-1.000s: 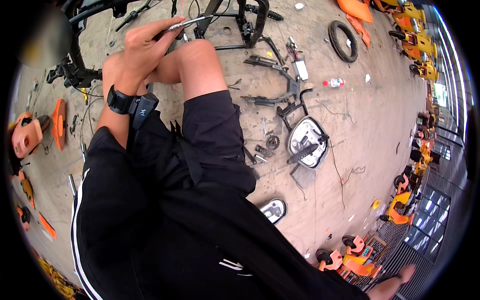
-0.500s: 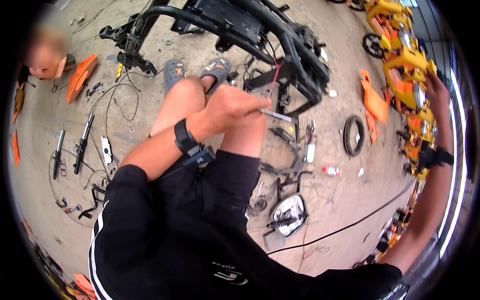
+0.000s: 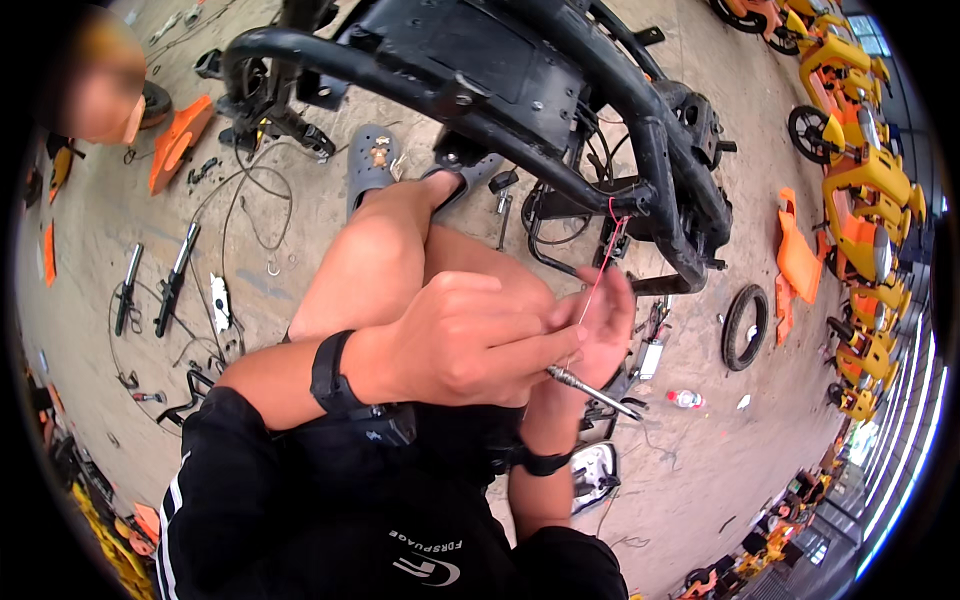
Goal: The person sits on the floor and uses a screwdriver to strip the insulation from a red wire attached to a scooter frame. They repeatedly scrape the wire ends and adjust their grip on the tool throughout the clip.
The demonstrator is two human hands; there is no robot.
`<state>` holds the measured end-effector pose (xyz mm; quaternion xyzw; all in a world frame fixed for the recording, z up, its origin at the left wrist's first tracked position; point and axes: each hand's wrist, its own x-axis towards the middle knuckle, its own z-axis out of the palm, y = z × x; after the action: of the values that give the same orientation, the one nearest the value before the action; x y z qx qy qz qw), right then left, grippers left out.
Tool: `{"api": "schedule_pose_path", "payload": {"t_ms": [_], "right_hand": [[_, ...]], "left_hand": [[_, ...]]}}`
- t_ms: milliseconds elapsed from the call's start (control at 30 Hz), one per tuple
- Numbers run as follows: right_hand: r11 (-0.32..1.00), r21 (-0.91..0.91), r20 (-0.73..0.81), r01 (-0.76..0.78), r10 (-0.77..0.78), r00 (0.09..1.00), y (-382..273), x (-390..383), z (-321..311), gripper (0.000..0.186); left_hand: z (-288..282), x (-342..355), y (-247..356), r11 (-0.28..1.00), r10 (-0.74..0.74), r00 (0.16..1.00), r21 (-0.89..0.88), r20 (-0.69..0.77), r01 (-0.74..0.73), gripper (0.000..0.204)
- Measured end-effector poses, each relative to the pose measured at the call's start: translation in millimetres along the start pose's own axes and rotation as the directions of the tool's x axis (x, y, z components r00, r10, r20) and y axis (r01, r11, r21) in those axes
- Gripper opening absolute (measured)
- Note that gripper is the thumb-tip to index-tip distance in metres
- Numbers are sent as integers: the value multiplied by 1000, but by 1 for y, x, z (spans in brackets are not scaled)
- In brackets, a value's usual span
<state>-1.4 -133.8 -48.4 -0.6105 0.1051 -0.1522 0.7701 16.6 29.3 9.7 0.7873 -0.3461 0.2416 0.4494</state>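
My left hand [image 3: 470,340] is closed around a slim metal tool [image 3: 590,390], its shaft pointing down to the right. A thin red wire [image 3: 604,265] runs from the black vehicle frame [image 3: 458,100] down to the fingertips of that hand. Just behind and right of it, my right hand [image 3: 600,320] has its fingers apart and loosely curved beside the wire, partly hidden by the left one. The frame stands over my bare legs and grey clogs [image 3: 370,160].
Two fork tubes [image 3: 172,280], cables and orange panels [image 3: 175,145] lie on the floor [image 3: 280,320] to my left. To the right are a tyre [image 3: 745,325], an orange body part [image 3: 798,255], a bottle [image 3: 685,398] and a row of yellow scooters [image 3: 860,200] along the edge.
My right arm has swung in from the far right to beside my left hand. My left hand has moved down with the tool, and more of the frame shows above it.
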Motion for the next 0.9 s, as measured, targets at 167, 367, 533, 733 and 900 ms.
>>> {"api": "schedule_pose_path", "payload": {"t_ms": [167, 367, 533, 733, 900], "right_hand": [[969, -45, 83, 243, -239, 967, -8, -7, 20, 34], [713, -380, 465, 589, -404, 788, -38, 32, -3, 22], [820, -312, 412, 480, -339, 846, -32, 21, 2, 19], [848, -198, 281, 492, -432, 857, -14, 14, 12, 19], [936, -91, 198, 341, -318, 927, -9, 8, 15, 24]], "left_hand": [[0, 3, -3, 999, -10, 1000, -43, 18, 11, 46], [0, -1, -6, 1000, 1, 1000, -31, -6, -1, 46], [6, -7, -5, 998, -37, 997, -61, -74, 33, 43], [8, -8, -3, 995, -58, 996, -86, -68, 53, 35], [9, -7, -3, 997, -49, 996, -58, -75, 45, 31]]}}
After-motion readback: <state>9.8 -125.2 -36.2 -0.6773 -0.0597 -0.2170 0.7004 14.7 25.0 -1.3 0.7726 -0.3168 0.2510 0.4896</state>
